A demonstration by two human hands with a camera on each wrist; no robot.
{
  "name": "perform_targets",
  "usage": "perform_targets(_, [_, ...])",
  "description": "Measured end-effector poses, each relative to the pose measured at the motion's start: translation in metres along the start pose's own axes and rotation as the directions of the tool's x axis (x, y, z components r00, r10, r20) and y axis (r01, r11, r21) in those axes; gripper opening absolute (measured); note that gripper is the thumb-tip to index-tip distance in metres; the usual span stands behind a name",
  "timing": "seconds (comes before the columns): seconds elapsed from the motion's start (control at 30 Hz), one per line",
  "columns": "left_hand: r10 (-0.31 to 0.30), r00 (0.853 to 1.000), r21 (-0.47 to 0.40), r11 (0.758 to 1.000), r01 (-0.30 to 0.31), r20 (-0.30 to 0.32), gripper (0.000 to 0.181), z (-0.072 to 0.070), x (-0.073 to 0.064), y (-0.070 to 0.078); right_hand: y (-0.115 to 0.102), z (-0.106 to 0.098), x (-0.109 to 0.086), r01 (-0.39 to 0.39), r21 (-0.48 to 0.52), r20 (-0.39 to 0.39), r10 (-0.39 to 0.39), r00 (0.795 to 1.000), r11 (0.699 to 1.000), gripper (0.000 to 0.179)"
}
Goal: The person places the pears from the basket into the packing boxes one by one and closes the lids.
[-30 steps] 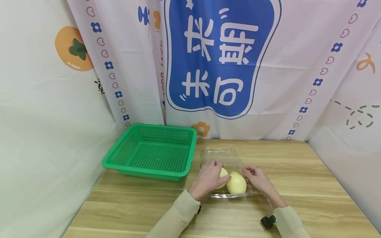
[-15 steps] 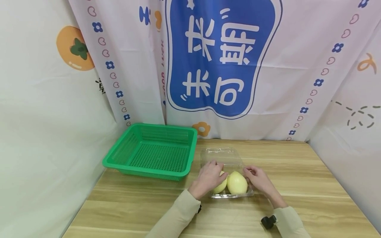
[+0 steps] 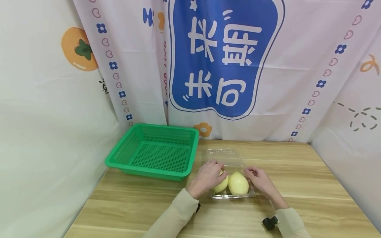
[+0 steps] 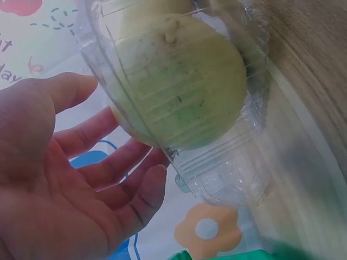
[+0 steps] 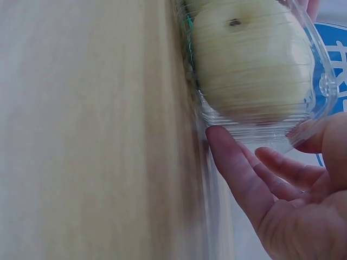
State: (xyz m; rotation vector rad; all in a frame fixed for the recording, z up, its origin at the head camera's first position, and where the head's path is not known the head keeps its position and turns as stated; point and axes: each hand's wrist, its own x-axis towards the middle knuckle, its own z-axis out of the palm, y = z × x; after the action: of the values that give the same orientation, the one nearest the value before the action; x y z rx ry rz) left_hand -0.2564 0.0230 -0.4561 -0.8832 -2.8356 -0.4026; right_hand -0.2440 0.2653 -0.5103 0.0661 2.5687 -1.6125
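Held at the right end of an open clear plastic box [image 3: 233,196], on a wooden table [image 3: 134,211]: right hand [image 3: 259,179], with thumb at the rim and forefinger low against the end wall in the right wrist view, pinching the box between them. Inside the box, side by side: left fruit [image 3: 221,186] and right fruit [image 3: 238,184], both pale yellow and rounded. At the left end: left hand [image 3: 209,175], in the head view over the box and partly across the left fruit; in the left wrist view palm uncovered, fingers spread and gently bent, tips passing behind the clear wall, thumb apart from the fingers and near the rim. Contact of these fingertips with the fruit impossible to tell. Behind the fruits, tipped back away from the person: transparent lid [image 3: 224,156]. To the left of the box, just beside it: green basket [image 3: 160,155], with mesh bottom and slotted walls. Beyond the table's far edge: white cloth [image 3: 285,99], with a large blue panel [image 3: 208,102] bearing white characters.
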Motion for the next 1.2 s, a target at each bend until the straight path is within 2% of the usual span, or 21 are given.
perform_targets(0.2, [-0.005, 1.0, -0.051, 0.999, 0.005, -0.012, 0.023, -0.001, -0.001, -0.002, 0.0, -0.001, 0.0, -0.01, 0.001, 0.003, 0.01, 1.0, 1.0, 0.041])
perform_targets(0.47, [0.004, 1.0, -0.127, 0.992, -0.002, 0.017, 0.024, -0.003, -0.002, -0.006, -0.002, -0.002, -0.001, 0.002, 0.001, 0.014, -0.002, 1.0, 1.0, 0.043])
perform_targets(0.7, [-0.003, 1.0, -0.153, 0.988, 0.005, 0.011, 0.024, -0.001, -0.001, -0.012, -0.001, -0.003, -0.002, -0.014, 0.012, 0.01, 0.014, 1.0, 1.0, 0.038])
perform_targets(1.07, [-0.006, 0.999, -0.176, 0.984, -0.002, -0.045, 0.021, 0.001, 0.006, -0.015, -0.003, -0.008, -0.002, -0.012, 0.008, -0.005, 0.012, 1.0, 1.0, 0.034])
perform_targets(1.2, [-0.026, 0.997, -0.186, 0.982, 0.012, -0.068, 0.018, 0.002, 0.006, -0.016, -0.002, -0.009, -0.003, -0.025, 0.002, -0.002, 0.025, 1.0, 1.0, 0.034])
